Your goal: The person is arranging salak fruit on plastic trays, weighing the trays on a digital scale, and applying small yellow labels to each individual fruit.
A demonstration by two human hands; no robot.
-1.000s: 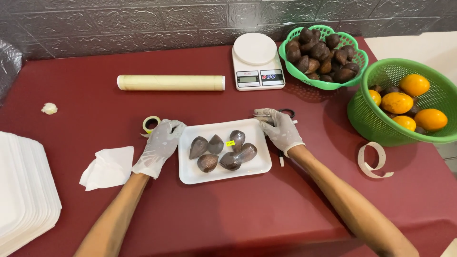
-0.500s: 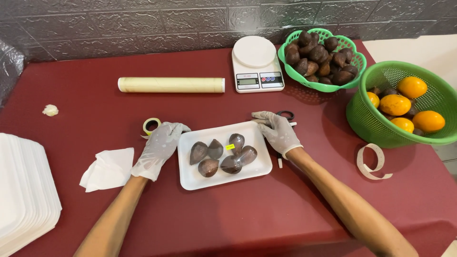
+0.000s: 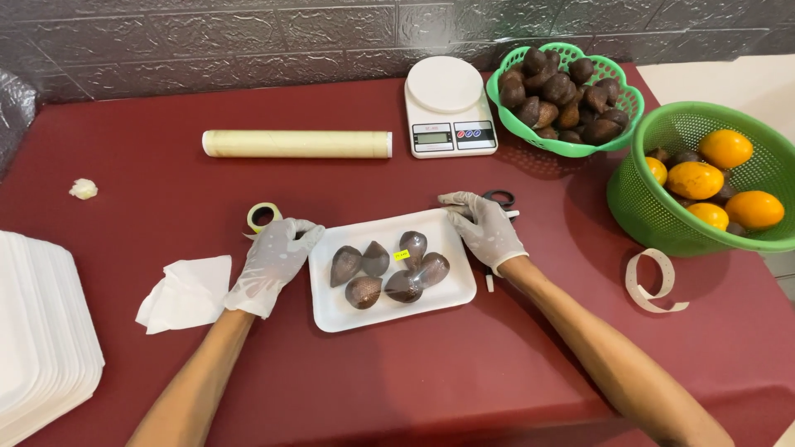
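Fingers of both gloved hands lie loosely spread and flat, gripping nothing: the left hand (image 3: 272,263) rests at the left edge of the white foam tray (image 3: 331,310) in the middle of the frame, its fingertips touching the rim, and the right hand (image 3: 489,232) rests at the tray's upper right corner, over a pair of black-handled scissors (image 3: 500,199). The tray sits on the dark red table (image 3: 397,389) and holds five brown scaly snake fruits (image 3: 389,269) bunched together, one bearing a small yellow sticker (image 3: 402,255).

Just above the left hand lies a roll of tape (image 3: 263,216); to its lower left, a crumpled white tissue (image 3: 184,292). A stack of white foam trays (image 3: 37,327) fills the lower left edge. Across the upper middle lie a roll of cling film (image 3: 296,143) and, right of it, a white kitchen scale (image 3: 448,116). At the upper right stands a green basket of snake fruits (image 3: 563,95), and at the right edge a larger green basket of oranges (image 3: 704,178). Below it curls a loose strip of tape (image 3: 650,281). A small white wad (image 3: 83,189) lies at the far left.
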